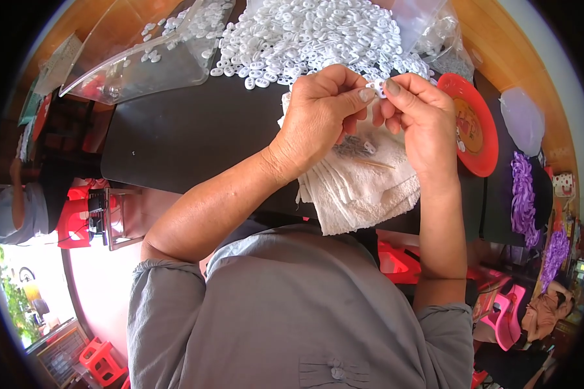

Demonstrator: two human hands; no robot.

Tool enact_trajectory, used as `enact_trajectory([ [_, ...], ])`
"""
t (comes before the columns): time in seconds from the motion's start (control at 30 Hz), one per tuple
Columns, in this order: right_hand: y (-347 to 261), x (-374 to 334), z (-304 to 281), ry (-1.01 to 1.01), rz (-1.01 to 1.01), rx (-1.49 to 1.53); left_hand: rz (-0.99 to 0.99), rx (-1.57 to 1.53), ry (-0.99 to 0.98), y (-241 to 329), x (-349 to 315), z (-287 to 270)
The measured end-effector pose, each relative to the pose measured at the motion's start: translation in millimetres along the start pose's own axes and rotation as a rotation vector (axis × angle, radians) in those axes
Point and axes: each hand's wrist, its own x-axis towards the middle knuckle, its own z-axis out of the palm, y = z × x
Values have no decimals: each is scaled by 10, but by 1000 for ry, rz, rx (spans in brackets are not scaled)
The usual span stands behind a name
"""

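Along the near edge of the surface [188, 142], right of its middle, we have a folded cream cloth [347, 204] with loose, layered corners. Farther in on the cloth we see a thin wooden stick [375, 161], and just beyond it a little heap of thin grey bits [352, 147], too small for us to make out. Above the far part of the cloth, our two hands meet. Our left grip [321, 107] is closed, its thumb and bent forefinger pinching a small white piece [377, 89] with dark spots. Our right grip [425, 110] pinches from the other side, thumb and forefinger together, so the piece sits right at the fingertips, between the two hands and partly covered by them. We cannot tell whether it is one piece or two.

Toward the right edge of the surface, just beside our right grip, a round red dish [489, 152] holds a few white bits near its left side. Beyond our hands, a broad pile of white oval pieces [311, 39] spreads along the far edge. A clear plastic tray [169, 91] stands tilted at the far left corner, more white pieces inside; near the far right corner we see a crumpled clear bag [449, 48].
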Motion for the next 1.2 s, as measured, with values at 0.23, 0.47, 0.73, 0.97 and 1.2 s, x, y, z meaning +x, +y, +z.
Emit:
enact_trajectory([
  [0.23,24,40,-79,-116,-145,-203,-21,45,-34,-8,17,-13],
  [0.47,77,15,20,-50,-76,-98,-31,-36,5,-50,32,-41],
  [0.73,65,32,-2,-18,-26,-26,-44,-4,34,-37,17,-28],
  [0.97,56,24,17,-21,-66,-116,-44,-20,38,-41,17,-44],
  [1.2,90,12,27,-21,-109,-160,-19,-41,63,-44,-15,23],
])
